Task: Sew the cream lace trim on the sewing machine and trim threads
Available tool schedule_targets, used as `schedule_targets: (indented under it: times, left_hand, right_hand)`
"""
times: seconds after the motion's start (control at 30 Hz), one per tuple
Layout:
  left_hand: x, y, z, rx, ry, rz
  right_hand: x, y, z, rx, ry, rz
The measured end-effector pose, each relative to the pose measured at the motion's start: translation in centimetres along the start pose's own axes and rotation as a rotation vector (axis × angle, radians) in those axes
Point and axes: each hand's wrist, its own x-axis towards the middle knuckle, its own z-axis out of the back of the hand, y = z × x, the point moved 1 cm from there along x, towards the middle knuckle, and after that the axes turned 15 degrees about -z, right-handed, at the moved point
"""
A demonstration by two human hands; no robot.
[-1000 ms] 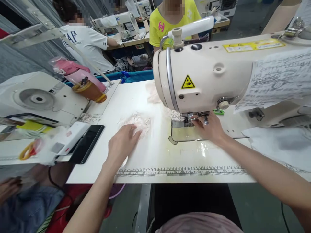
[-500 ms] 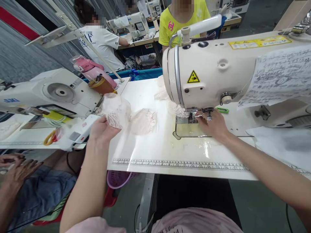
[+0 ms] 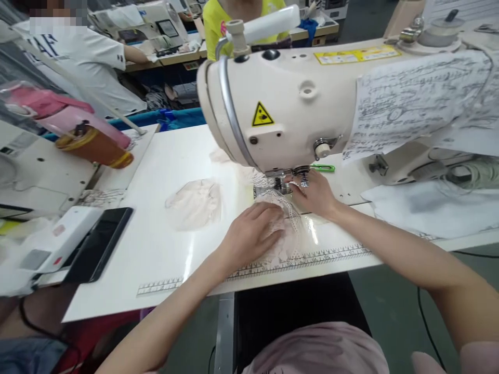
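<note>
A pale pink lace-edged fabric piece (image 3: 290,236) lies on the sewing machine bed, its scalloped edge up at the presser foot (image 3: 278,184). My left hand (image 3: 253,228) rests flat over this piece, fingers stretched out and pressing it down. Close beside the needle area is my right hand (image 3: 317,195), its thumb and forefinger drawn together by the foot; what they pinch, if anything, is hidden. Another pale fabric piece (image 3: 195,204) lies flat to the left. More lace fabric (image 3: 249,175) sits behind the foot, partly under the machine head (image 3: 280,109).
A black phone (image 3: 99,246) and a white box-like device (image 3: 66,236) lie at the left. Behind them are a pink bottle (image 3: 78,117) and a brown cup (image 3: 95,147). White cloth (image 3: 432,208) lies right; a green tool (image 3: 323,168) sits behind my right hand. Two people sit beyond.
My left hand has brought the lace piece from the left to the presser foot and laid it down. My right hand stays by the needle. The view has shifted right.
</note>
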Motion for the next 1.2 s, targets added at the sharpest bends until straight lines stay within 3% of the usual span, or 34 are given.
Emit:
schedule_targets:
  times: [0.13,0.2,0.37,0.53,0.87,1.2]
  left_hand:
    - [-0.2,0.0,0.2,0.173,0.090,-0.047]
    - [-0.2,0.2,0.6,0.202,0.088,-0.064]
    - [0.7,1.0,0.2,0.405,0.003,0.004]
    - [1.1,2.6,-1.1,0.526,0.015,-0.059]
    - [0.7,5.2,-1.4,0.463,-0.052,-0.098]
    - [0.9,5.8,-1.3,0.506,-0.074,-0.151]
  right_hand:
    - [-0.4,0.2,0.1,0.038,0.065,0.382]
    - [-0.5,0.3,0.1,0.010,0.088,0.455]
    - [-0.4,0.3,0.1,-0.066,0.094,0.378]
    - [-0.4,0.3,0.0,-0.144,0.100,0.266]
    - [-0.6,0.9,0.3,-0.174,0.016,0.259]
    - [-1.2,1.1,0.2,-0.283,-0.053,0.222]
